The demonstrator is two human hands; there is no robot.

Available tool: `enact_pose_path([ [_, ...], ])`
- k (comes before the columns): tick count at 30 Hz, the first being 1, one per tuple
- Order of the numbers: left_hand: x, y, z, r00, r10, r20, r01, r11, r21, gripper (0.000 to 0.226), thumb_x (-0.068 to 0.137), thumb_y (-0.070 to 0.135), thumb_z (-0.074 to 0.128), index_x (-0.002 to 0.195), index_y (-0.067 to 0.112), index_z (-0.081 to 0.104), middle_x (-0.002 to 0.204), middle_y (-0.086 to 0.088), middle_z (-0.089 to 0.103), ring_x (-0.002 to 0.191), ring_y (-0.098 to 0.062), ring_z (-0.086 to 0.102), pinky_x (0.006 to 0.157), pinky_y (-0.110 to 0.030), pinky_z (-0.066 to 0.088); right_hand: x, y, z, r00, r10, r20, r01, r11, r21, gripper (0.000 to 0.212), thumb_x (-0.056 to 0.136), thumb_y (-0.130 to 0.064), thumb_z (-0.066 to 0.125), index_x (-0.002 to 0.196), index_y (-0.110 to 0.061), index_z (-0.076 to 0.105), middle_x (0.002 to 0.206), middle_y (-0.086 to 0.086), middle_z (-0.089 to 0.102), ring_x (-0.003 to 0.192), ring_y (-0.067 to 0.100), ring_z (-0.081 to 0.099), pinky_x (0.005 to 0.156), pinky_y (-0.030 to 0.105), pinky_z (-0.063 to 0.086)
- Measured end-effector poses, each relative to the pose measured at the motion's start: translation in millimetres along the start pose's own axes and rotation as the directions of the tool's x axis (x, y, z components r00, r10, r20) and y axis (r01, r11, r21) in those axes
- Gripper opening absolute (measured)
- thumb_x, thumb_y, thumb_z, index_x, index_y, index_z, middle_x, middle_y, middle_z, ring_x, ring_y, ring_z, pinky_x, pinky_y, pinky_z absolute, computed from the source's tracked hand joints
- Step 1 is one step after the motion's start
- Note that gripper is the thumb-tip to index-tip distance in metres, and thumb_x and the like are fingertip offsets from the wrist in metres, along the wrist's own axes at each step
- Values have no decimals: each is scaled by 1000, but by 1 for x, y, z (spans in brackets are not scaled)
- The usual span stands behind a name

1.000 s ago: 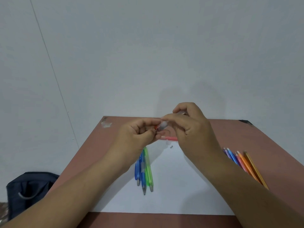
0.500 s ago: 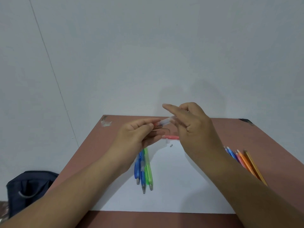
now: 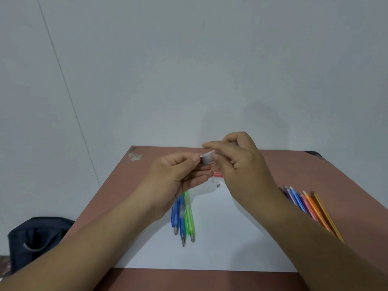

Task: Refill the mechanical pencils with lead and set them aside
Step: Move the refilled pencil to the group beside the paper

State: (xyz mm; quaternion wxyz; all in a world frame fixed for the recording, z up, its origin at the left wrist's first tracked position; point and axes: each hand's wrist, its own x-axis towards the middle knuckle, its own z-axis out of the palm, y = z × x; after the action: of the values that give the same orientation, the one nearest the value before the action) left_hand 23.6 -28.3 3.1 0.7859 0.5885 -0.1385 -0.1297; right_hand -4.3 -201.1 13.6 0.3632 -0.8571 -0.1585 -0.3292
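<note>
Hands (image 3: 210,171) around unlabelled lead case (image 3: 207,160)

Two blue pencils (image 3: 177,215) and a green pencil (image 3: 189,215) lie on white paper (image 3: 226,238) over a reddish-brown table (image 3: 117,185).

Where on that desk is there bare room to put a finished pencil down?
The white sheet is bare between the blue and green pencils and the right forearm, and along its near edge. The brown table is bare on the left. It is crowded at the right, where coloured pencils lie fanned, and under the hands.
</note>
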Motion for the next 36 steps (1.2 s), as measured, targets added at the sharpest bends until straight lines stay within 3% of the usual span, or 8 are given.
enact_pose_path([
  [4,1,-2,-1,998,-62,28,63,998,-11,28,98,17,58,115,-3,68,112,-23,72,109,-33,69,93,-35,57,1,8,-1,993,-116,3,116,991,-74,31,94,5,63,108,-18,78,102,-2,48,96,-5,52,77,5,43],
  [9,2,-4,-1,998,-60,2,60,998,-8,28,101,20,54,116,1,68,113,-20,72,111,-34,68,92,-34,58,0,4,-3,994,-109,-2,108,991,-84,56,95,8,55,135,-30,63,97,-6,45,93,-15,49,79,2,40],
  [12,4,-3,-2,998,-55,-43,54,998,-38,30,103,23,51,115,1,68,111,-20,73,110,-36,68,89,-35,59,1,5,-5,993,-100,-64,94,992,-88,52,97,8,55,133,-28,65,92,-17,44,93,-17,49,76,0,38],
  [17,4,-2,-2,997,-66,-46,63,996,-67,40,103,31,48,118,-2,64,113,-23,71,108,-37,69,89,-37,60,2,5,-9,993,-30,-113,18,994,-108,33,100,-6,57,119,-27,74,95,-5,51,87,4,53,74,12,45],
  [22,3,-1,0,996,-83,-22,81,991,-106,43,105,33,43,118,-3,63,112,-24,72,108,-38,69,92,-40,58,3,4,-12,995,-29,-96,22,997,-73,51,100,3,51,126,-36,69,94,-11,45,91,0,53,78,6,42],
  [26,1,1,2,991,-132,14,132,979,-157,49,104,39,43,117,-3,64,111,-26,71,105,-39,70,88,-38,60,2,5,-10,998,1,64,5,996,-84,50,98,4,49,112,-37,73,93,-11,45,91,3,59,75,31,54],
  [28,0,0,2,987,-158,29,161,976,-150,50,103,40,43,117,-3,63,112,-24,71,104,-38,71,88,-38,60,1,4,-9,991,31,128,-24,998,-55,50,102,-2,47,125,-43,66,93,-13,46,92,-3,56,75,19,50],
  [36,2,0,3,977,-206,48,211,966,-151,57,102,46,42,122,-5,59,116,-25,70,106,-39,69,90,-39,59,2,3,-10,993,57,106,-57,998,-4,43,100,-1,50,114,-36,72,94,-9,49,88,1,54,72,14,42],
])
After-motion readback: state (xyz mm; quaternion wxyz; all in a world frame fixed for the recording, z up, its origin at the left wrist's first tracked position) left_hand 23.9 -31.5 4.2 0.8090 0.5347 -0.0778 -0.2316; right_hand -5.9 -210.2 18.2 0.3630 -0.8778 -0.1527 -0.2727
